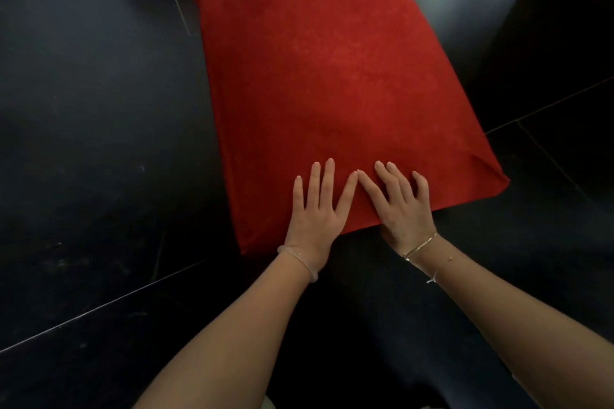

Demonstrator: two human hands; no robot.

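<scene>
Dark surface [99, 143] around red cloth [315, 76]

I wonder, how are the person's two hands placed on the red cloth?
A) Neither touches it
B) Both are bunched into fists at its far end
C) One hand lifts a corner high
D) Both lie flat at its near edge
D: the left hand and the right hand both rest flat, with straight fingers, on the near edge of the red cloth.
</scene>
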